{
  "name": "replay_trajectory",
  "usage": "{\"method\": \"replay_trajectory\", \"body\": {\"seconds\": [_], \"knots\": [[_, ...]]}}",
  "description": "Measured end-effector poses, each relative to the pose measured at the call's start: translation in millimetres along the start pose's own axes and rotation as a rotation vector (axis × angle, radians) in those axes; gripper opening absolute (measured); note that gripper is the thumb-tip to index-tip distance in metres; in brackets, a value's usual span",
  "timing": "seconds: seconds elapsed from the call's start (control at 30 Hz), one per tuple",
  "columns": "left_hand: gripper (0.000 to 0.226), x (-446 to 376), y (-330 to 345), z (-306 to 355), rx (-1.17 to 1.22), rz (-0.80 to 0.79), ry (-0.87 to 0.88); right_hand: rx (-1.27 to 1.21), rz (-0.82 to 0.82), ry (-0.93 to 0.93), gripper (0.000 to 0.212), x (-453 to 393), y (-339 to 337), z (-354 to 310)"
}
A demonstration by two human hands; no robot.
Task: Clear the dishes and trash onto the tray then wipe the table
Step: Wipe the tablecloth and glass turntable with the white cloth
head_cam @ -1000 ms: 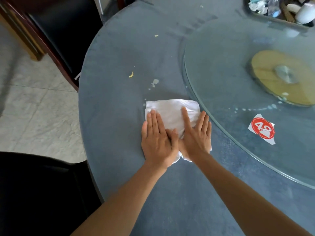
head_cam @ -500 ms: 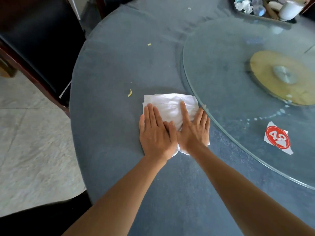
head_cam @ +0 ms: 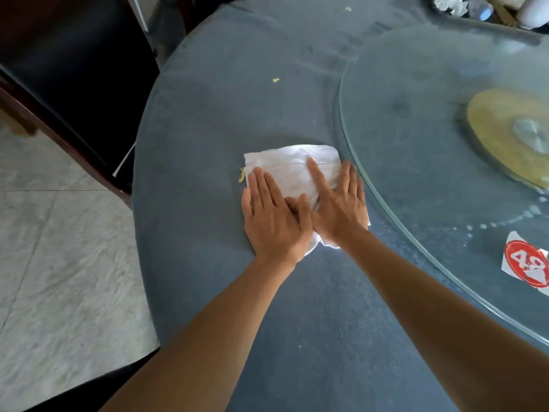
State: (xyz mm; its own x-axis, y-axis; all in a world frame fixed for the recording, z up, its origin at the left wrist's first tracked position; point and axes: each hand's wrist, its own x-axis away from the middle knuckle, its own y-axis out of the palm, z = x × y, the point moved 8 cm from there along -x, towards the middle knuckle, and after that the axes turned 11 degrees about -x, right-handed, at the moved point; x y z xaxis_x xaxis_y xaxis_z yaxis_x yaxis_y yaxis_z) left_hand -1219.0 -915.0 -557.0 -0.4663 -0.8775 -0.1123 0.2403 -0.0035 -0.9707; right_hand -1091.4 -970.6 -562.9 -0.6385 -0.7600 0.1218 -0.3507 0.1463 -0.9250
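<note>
White cloth [head_cam: 292, 168], folded to a rough square, is seen in the head view lying flat on the table [head_cam: 208, 120], just beside the glass turntable [head_cam: 416, 138] at its 9 o'clock edge. It is pressed down by both hands side by side: left hand [head_cam: 274, 217] flat, fingers straight and together, over the cloth's 7 o'clock corner; right hand [head_cam: 338, 203] flat, fingers spread, over its 5 o'clock part. Nothing is gripped or pinched by either hand; the thumbs meet at the middle.

Handling, as judged: the cloth is light, soft and limp, with creased layers likely to bunch or unfold if pushed from one edge only. Flat palm pressure spread over the middle should keep it together; for lifting, a pinch at a folded corner would serve.

A yellow scrap [head_cam: 241, 175] touches the cloth at 9 o'clock; another crumb [head_cam: 275, 80] lies well apart at 12 o'clock. The table surface looks matte, blue-grey and finely grained. The turntable is smooth, clear and round-edged, spotted with pale droplets, over a brass-coloured hub [head_cam: 511, 135]. A red-and-white sticker [head_cam: 525, 266] shows at its 4 o'clock. The tray [head_cam: 487, 20] is partly in view at the far edge, its load indistinct.
</note>
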Motion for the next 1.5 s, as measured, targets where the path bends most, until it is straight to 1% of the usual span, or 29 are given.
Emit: {"method": "replay_trajectory", "body": {"seconds": [0.17,0.27,0.4,0.5,0.73,0.97,1.1,1.27,1.37,1.43,1.5], "knots": [[0.089,-45,-1,-47,-0.045,-0.029,0.025,-0.031,0.032,-0.013,0.084,-31,17,-50],[0.092,-77,-3,-71,-0.067,-0.035,0.103,-0.034,0.055,0.057,0.089,-45,26,-77],[0.092,-104,-1,-83,-0.003,-0.015,0.186,-0.034,0.081,0.168,0.093,-57,31,-88],[0.09,-112,-2,-82,0.04,-0.004,0.226,-0.027,0.093,0.206,0.094,-59,30,-89],[0.093,-134,2,-72,-0.012,-0.103,0.36,0.004,0.1,0.323,0.097,-63,29,-88],[0.091,-161,7,-57,-0.019,-0.114,0.424,-0.011,0.14,0.389,0.091,-84,25,-82],[0.089,-184,11,-42,-0.015,-0.097,0.481,-0.028,0.189,0.437,0.084,-100,20,-74],[0.088,-222,22,-16,-0.014,-0.089,0.553,-0.043,0.218,0.516,0.093,-131,12,-63],[0.089,-245,27,-1,-0.006,-0.082,0.587,-0.034,0.229,0.552,0.086,-153,5,-55],[0.089,-253,33,6,0.005,-0.114,0.611,-0.035,0.221,0.57,0.088,-161,5,-50],[0.086,-256,31,8,0.03,-0.105,0.614,-0.037,0.226,0.576,0.086,-163,4,-50]]}}
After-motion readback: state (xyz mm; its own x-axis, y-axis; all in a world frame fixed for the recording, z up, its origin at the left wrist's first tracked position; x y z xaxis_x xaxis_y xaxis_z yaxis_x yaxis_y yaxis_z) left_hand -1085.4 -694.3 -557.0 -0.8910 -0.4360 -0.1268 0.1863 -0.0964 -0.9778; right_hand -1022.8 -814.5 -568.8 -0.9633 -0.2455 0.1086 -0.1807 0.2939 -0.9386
